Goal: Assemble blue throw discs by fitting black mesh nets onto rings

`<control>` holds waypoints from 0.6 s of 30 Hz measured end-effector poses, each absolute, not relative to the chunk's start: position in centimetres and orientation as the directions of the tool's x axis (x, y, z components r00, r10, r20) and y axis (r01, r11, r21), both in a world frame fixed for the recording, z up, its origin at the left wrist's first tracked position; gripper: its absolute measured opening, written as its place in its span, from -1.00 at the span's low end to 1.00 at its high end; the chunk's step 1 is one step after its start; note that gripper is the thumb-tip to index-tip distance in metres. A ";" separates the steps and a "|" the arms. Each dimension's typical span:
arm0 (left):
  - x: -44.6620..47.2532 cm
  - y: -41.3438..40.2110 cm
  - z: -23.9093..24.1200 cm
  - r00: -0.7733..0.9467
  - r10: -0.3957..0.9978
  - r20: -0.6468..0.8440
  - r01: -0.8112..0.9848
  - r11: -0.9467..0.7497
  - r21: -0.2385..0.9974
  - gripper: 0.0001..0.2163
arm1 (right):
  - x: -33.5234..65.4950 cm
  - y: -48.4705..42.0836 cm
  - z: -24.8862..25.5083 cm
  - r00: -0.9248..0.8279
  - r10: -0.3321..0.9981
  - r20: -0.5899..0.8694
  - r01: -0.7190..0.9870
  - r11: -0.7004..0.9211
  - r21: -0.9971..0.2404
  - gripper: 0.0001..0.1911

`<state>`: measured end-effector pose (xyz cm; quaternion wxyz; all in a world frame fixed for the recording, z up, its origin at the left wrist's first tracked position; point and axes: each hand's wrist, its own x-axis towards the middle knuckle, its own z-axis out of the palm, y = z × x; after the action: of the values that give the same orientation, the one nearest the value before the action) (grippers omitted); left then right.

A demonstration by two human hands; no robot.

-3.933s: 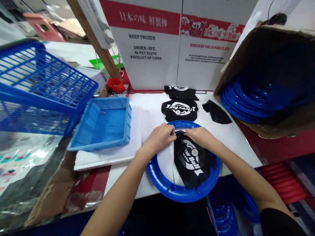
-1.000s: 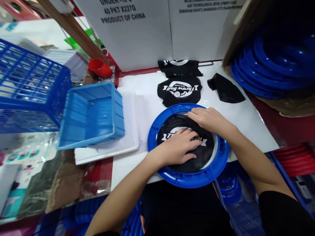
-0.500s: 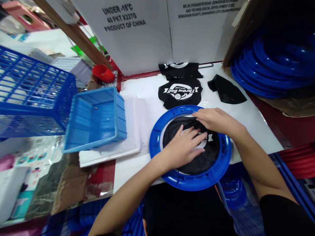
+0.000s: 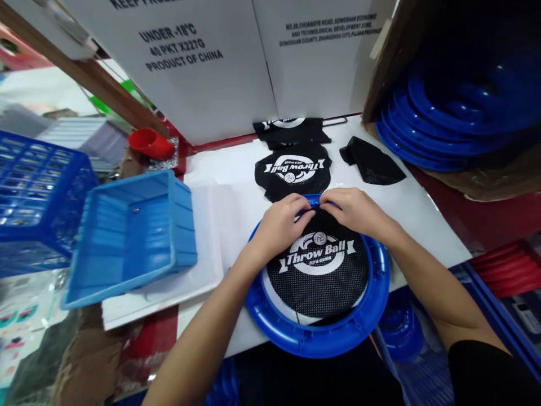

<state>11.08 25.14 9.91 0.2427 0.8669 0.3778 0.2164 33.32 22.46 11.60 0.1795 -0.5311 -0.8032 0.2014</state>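
A blue plastic ring (image 4: 321, 338) lies on the white table (image 4: 422, 208) in front of me. A black mesh net (image 4: 321, 276) printed "Throw Ball" is spread flat across its opening. My left hand (image 4: 281, 225) and my right hand (image 4: 355, 211) meet at the ring's far edge. Both pinch the top rim of the net there, with fingers curled.
Two more printed nets (image 4: 293, 169) and a folded black net (image 4: 372, 160) lie behind the ring. A cardboard box at the right holds stacked blue rings (image 4: 443, 129). A light blue tray (image 4: 131, 237), a blue basket (image 4: 38, 197) and a red cup (image 4: 150, 144) stand at the left. White cartons (image 4: 236, 62) form a wall behind.
The net has gone from bunched to spread flat with its print upright. Both hands moved off its middle to the ring's far edge.
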 end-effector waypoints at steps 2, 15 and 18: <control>11.5 25.4 10.5 0.584 0.798 0.149 0.576 -0.537 0.617 -0.86 | 33.5 22.8 11.6 -0.323 0.944 0.068 0.772 0.305 -0.557 -0.83; 10.9 25.1 8.8 0.542 0.801 0.256 0.463 -0.538 0.704 -0.94 | 33.2 24.1 11.2 -0.315 0.948 -0.049 0.643 0.175 -0.745 -0.86; 10.6 25.1 8.5 0.536 0.779 0.325 0.405 -0.575 0.711 -0.90 | 33.4 24.2 11.3 -0.313 0.948 -0.060 0.607 0.151 -0.780 -0.86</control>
<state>10.60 25.07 8.52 0.2905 0.8267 0.3582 0.3224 33.37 24.16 11.26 0.2321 -0.5381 -0.7224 0.3671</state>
